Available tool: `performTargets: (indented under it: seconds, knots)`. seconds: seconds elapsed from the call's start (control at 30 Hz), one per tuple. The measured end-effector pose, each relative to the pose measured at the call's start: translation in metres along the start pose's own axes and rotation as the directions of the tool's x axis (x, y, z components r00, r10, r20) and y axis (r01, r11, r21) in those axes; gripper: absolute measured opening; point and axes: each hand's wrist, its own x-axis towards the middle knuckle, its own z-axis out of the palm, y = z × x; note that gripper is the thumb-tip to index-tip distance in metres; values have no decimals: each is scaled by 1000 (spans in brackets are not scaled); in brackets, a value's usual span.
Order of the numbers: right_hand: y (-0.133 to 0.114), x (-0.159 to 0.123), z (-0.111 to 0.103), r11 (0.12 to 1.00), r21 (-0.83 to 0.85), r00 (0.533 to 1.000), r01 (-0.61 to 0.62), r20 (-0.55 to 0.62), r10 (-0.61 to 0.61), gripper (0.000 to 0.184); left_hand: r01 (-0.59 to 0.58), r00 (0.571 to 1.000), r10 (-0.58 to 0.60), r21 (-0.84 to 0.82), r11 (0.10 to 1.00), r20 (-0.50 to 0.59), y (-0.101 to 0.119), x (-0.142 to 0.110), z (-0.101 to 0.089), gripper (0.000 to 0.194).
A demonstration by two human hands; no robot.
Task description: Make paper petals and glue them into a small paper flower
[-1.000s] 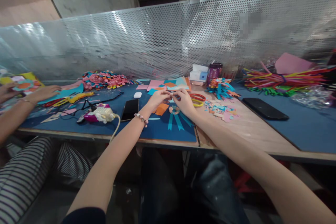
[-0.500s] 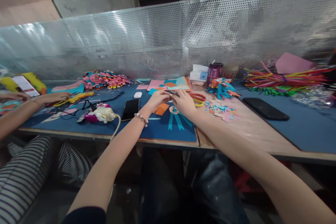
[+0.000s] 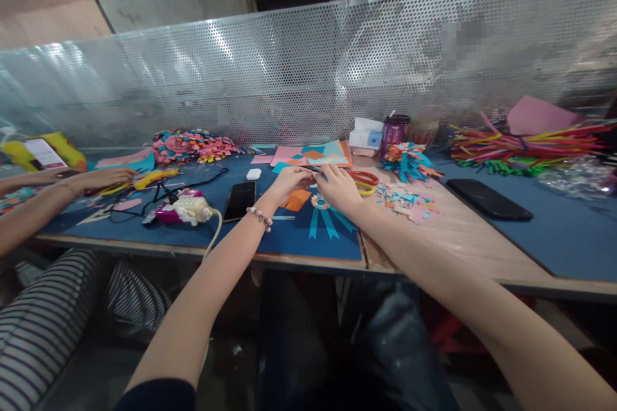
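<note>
Rosette (image 3: 328, 223): blue-tailed, on the blue mat (image 3: 289, 243), by the right hand (image 3: 339, 189).
Right grip: fingers clamped on a dark slim tool (image 3: 313, 168), between both hands.
Left hand (image 3: 290, 181): fingertips at the tool; grip unclear.
Paper sheets (image 3: 284, 154): beyond.

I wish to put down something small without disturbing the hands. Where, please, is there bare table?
Bare wood shows between the paper scraps and the black flat device; bare blue mat lies to that device's right. Crowded: around the left hand and right hand, with orange paper and a blue-tailed rosette close by.
</note>
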Motion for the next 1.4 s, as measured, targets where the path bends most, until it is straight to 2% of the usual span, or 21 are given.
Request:
performTargets:
  seconds: [0.27,0.5,0.67,0.77,0.83,0.9,1.03,1.1,1.17,1.4]
  knots:
    - [-2,2,-7,981,-125,988,149,47,-145,30,8,1000,-8,-13,1000,-21,6,-4,5,11]
    - [-4,3,-8,977,-125,985,171,56,-165,33,11,1000,-12,-54,998,-10,1,1,0,16]
    - [-5,2,-8,996,-22,996,85,11,-85,27,27,1000,-27,-96,995,-7,1,0,-2,18]
    - [2,2,-6,990,135,995,-48,-78,59,23,41,999,-39,-109,993,26,1,0,-2,21]
    - [7,3,-1,947,287,971,-147,-138,193,22,43,999,-40,-82,996,35,1,0,-1,22]
    - [13,4,4,869,447,941,-214,-145,306,20,25,999,-23,-40,999,37,0,1,-1,24]
    - [16,6,11,632,715,922,-300,48,384,17,-20,999,17,62,998,42,0,1,1,25]
    - [16,6,11,527,774,902,-350,127,413,18,-40,998,35,112,993,43,0,2,1,26]
    - [15,6,10,471,797,885,-378,164,435,19,-52,998,47,143,988,43,0,1,1,26]
    - [19,5,10,385,815,848,-434,224,481,21,-32,997,23,140,990,68,2,-3,4,29]
